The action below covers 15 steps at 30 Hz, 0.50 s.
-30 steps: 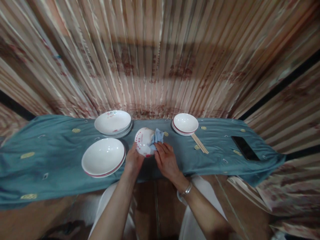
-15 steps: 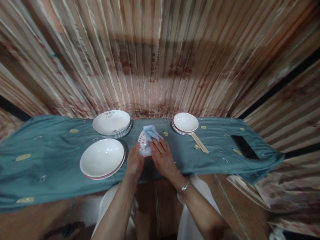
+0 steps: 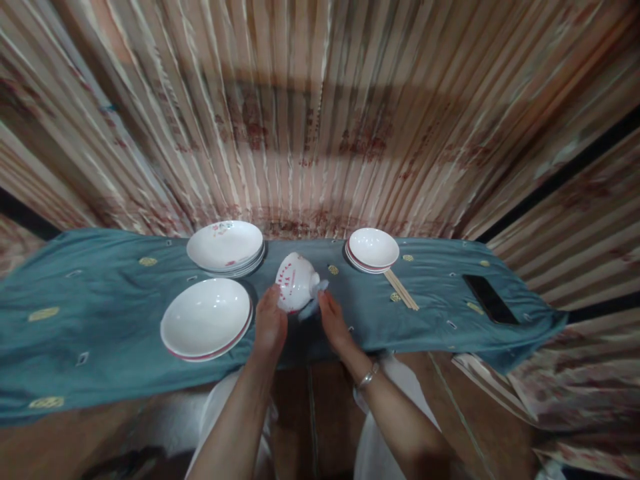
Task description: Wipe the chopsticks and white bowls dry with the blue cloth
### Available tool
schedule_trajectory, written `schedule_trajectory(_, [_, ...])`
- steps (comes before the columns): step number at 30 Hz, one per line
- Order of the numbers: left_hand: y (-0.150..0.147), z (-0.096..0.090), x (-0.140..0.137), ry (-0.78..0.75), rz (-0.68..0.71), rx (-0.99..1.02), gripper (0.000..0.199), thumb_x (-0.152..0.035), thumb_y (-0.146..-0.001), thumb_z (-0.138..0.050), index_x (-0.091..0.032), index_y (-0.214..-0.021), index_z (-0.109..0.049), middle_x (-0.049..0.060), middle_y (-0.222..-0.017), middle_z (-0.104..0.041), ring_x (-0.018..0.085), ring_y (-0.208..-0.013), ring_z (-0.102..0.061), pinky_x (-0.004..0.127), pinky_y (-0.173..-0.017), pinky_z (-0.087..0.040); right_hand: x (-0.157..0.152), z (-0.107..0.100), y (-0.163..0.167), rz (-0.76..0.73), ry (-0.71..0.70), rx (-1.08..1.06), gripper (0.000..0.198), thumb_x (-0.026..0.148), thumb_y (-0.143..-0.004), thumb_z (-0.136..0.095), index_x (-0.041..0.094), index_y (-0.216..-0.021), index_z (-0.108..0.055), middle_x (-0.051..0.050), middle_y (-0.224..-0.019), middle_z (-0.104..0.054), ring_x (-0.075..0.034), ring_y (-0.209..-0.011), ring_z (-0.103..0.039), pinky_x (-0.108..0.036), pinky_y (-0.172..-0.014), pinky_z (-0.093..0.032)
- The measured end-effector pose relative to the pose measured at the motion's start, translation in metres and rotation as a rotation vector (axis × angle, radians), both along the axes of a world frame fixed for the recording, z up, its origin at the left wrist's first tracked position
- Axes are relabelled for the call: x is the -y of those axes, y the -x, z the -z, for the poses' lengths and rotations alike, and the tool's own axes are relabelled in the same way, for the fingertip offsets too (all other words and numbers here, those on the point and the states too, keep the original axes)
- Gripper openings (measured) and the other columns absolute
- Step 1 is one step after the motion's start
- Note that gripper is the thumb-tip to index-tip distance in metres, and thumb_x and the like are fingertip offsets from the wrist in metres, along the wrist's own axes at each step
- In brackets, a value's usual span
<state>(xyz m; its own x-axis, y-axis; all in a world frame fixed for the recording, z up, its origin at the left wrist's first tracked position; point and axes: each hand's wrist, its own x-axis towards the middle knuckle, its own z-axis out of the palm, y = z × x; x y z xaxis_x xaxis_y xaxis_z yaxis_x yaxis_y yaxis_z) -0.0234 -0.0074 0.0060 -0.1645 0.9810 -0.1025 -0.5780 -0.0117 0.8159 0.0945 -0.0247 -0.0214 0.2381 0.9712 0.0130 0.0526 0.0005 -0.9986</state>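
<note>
A small white bowl with red markings (image 3: 295, 283) is tipped on its side in front of me, its foot turned toward the right. My left hand (image 3: 271, 323) grips it by the rim on the left. In my right hand (image 3: 334, 321) is a light blue cloth (image 3: 317, 288), bunched at the fingertips beside the bowl's foot. Part of the cloth is hidden behind the bowl and the fingers.
Large white bowls (image 3: 206, 317) are stacked at the left front, with floral plates (image 3: 225, 245) behind them. Small bowls (image 3: 373, 247) stand at the right back, near wooden chopsticks (image 3: 401, 289). A black phone (image 3: 489, 299) lies farther right on the green tablecloth (image 3: 115, 320).
My right hand and the cloth have moved from the bowl's upper surface down to its right side, by the foot. More of the bowl shows, and it has turned. My left hand keeps its hold.
</note>
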Motion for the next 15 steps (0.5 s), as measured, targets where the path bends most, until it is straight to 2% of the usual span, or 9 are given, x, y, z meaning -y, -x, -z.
schedule_trajectory(3, [-0.002,-0.003,0.002,-0.007,-0.08,-0.185,0.022,-0.037,-0.078,-0.065,-0.016,-0.072,-0.062,-0.003,-0.064,-0.059,0.011,-0.059,-0.052,0.021,-0.057,-0.04,0.006,-0.001,0.009,-0.087,0.147,-0.376,0.031,0.046,-0.086,-0.05,0.019,-0.095,-0.063,-0.006,-0.101,-0.071,-0.021,-0.099,-0.064,-0.037,-0.091,-0.05])
schedule_trajectory(6, [-0.002,-0.007,0.004,-0.066,-0.06,-0.428,0.02,-0.034,-0.08,-0.062,-0.018,-0.067,-0.061,-0.004,-0.059,-0.055,0.012,-0.057,-0.048,0.021,-0.054,-0.036,0.011,-0.008,0.01,-0.161,0.286,-0.72,0.019,0.038,-0.08,-0.062,0.019,-0.083,-0.062,-0.002,-0.081,-0.07,-0.017,-0.077,-0.066,-0.033,-0.079,-0.054])
schedule_trajectory(8, [-0.003,-0.009,0.005,-0.105,-0.056,-0.571,0.02,-0.03,-0.082,-0.059,-0.02,-0.065,-0.061,-0.004,-0.057,-0.054,0.013,-0.057,-0.048,0.022,-0.055,-0.035,0.013,-0.013,0.007,-0.198,0.351,-0.856,0.014,0.031,-0.079,-0.065,0.018,-0.082,-0.062,-0.001,-0.075,-0.069,-0.015,-0.069,-0.064,-0.032,-0.075,-0.055])
schedule_trajectory(11, [-0.005,-0.013,0.007,-0.153,-0.037,-0.687,0.019,-0.027,-0.083,-0.056,-0.022,-0.065,-0.06,-0.004,-0.058,-0.055,0.014,-0.058,-0.049,0.024,-0.058,-0.035,0.015,-0.018,-0.001,-0.272,0.393,-0.919,0.01,0.026,-0.082,-0.062,0.016,-0.083,-0.062,-0.001,-0.072,-0.068,-0.014,-0.067,-0.065,-0.032,-0.074,-0.056])
schedule_trajectory(15, [-0.007,-0.013,0.01,-0.187,-0.015,-0.754,0.016,-0.027,-0.082,-0.059,-0.023,-0.067,-0.062,-0.003,-0.059,-0.056,0.017,-0.062,-0.051,0.025,-0.062,-0.037,0.018,-0.021,-0.011,-0.365,0.384,-0.861,0.009,0.024,-0.084,-0.06,0.015,-0.081,-0.061,-0.002,-0.068,-0.067,-0.014,-0.066,-0.065,-0.032,-0.072,-0.056])
